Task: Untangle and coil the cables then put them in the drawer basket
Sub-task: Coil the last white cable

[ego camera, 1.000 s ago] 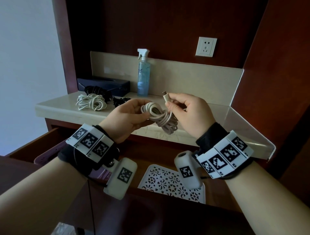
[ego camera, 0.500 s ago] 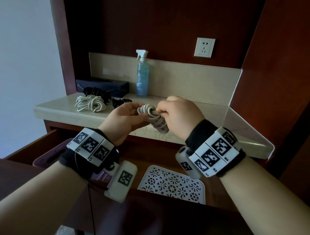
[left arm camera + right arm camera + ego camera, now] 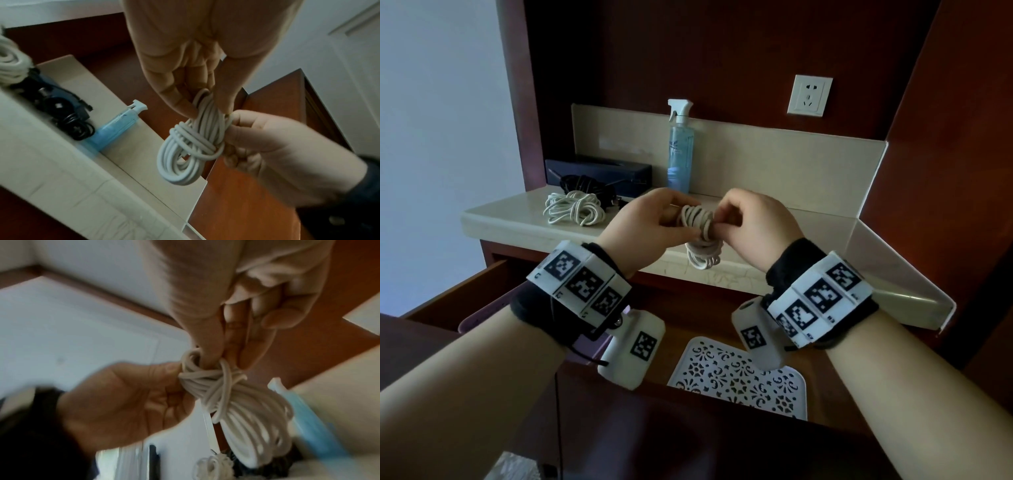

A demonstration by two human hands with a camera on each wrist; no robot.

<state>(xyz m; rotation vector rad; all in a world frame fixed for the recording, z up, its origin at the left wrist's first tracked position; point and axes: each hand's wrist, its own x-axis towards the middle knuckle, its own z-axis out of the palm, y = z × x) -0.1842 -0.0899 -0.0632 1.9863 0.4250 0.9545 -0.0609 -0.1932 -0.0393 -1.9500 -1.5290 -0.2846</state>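
Both hands are pinching the white coiled cable (image 3: 699,236) above the counter (image 3: 524,219): left hand (image 3: 650,226) gripping its top, right hand (image 3: 753,226) tucking wraps, loops hanging downward over the drawer basket (image 3: 736,377).

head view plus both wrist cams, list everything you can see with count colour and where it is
held cable coil: 1, off-white, wound and wrapped, between both hands above the counter edge
loose cable bundle: 1, white, on the counter at left
black cable pile: 1, black, behind the white bundle
box: 1, dark blue, back left of the counter
spray bottle: 1, clear blue with white trigger, upright by the backsplash
wall socket: 1, white, on the wood panel
counter: 1, beige stone
drawer: 1, red-brown wood, open below the counter
white basket: 1, patterned, in the drawer
purple basket: 1, in the drawer at left
left hand: grips the coil
right hand: pinches the coil's wrap
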